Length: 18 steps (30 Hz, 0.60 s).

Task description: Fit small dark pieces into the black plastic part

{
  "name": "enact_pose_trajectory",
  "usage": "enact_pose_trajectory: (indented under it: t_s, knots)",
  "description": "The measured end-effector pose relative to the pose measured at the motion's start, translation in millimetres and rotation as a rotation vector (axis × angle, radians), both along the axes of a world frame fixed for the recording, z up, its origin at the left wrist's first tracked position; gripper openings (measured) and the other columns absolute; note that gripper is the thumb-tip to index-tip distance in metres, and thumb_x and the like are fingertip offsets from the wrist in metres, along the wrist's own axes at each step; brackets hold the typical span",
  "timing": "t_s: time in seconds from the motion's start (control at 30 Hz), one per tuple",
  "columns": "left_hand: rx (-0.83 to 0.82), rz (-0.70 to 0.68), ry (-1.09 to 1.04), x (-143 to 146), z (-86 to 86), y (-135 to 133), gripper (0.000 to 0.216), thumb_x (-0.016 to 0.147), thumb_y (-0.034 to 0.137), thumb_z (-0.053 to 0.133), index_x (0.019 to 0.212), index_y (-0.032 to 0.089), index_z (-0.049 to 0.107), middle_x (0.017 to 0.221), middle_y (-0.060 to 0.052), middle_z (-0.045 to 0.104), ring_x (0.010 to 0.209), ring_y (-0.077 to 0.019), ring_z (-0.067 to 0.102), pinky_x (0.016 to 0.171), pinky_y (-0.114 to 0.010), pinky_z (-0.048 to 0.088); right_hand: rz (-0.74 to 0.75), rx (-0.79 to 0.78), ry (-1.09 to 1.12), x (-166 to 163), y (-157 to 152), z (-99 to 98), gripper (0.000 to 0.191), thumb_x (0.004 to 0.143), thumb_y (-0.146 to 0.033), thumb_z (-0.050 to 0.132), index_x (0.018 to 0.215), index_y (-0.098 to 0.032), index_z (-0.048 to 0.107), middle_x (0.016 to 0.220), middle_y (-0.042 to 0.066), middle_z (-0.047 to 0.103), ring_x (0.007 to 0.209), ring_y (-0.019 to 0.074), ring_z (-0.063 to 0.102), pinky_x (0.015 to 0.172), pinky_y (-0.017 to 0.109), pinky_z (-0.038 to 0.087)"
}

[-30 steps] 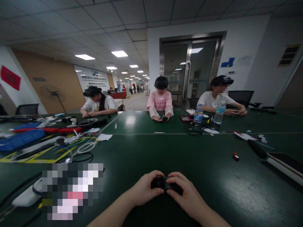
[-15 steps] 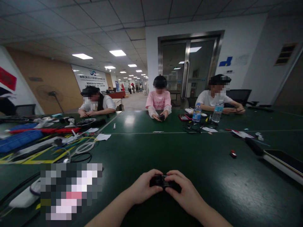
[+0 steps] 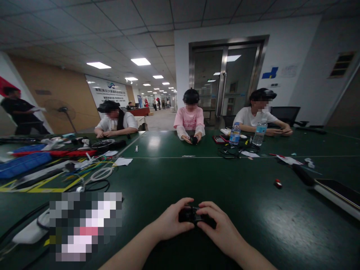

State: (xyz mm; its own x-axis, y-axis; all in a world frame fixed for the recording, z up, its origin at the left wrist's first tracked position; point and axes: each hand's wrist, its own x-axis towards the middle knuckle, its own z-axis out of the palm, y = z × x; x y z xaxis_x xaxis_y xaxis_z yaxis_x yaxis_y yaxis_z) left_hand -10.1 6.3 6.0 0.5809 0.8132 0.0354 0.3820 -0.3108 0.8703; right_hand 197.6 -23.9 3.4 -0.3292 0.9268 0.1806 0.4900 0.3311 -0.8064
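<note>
A small dark object (image 3: 194, 214), black and shiny with some raised parts, is between my two hands just above or on the green table; its kind cannot be made out. From the left, my left hand (image 3: 172, 221) grips its end, thumb along the near side and fingers curved over the far side. My right hand (image 3: 218, 226) closes round the other end, thumb at the near edge and fingertips on top. The fingers hide much of the object.
A blurred patch (image 3: 87, 227) and a white power strip (image 3: 30, 228) lie to the left, near cables (image 3: 101, 174) and a blue tray (image 3: 25, 165). At right are a small red item (image 3: 278, 183) and a tablet-like device (image 3: 341, 195). Several people sit opposite, near bottles (image 3: 234, 134).
My left index finger has risen slightly off the dark object; both hands otherwise stay in place. At far left, a standing person in dark clothes has come further into view.
</note>
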Motion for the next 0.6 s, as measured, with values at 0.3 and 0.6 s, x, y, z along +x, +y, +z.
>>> enact_pose_trajectory:
  t_s: [0.3,0.6]
  knots:
    - [0.087,-0.005,0.037,2.5,6.0,-1.9,0.043,0.073,0.018,0.067,0.113,0.020,0.053,0.107,-0.004,0.059,0.096,-0.0200,0.057,0.085,-0.031,0.046,0.016,0.005,-0.008,0.4,0.2,-0.2,0.024,0.078,-0.021,0.059,0.100,-0.027,0.063,0.117,0.003,0.053,0.110,0.0214,0.052,0.095,0.037,0.043]
    - [0.055,-0.019,-0.010,1.4,2.9,-1.3,0.049,0.072,0.016,0.066,0.118,0.021,0.049,0.114,-0.006,0.059,0.105,-0.0215,0.056,0.092,-0.034,0.044,0.006,0.011,-0.021,-0.4,-0.2,-0.2,0.021,0.078,-0.022,0.060,0.097,-0.027,0.064,0.115,0.004,0.055,0.109,0.0213,0.053,0.095,0.038,0.043]
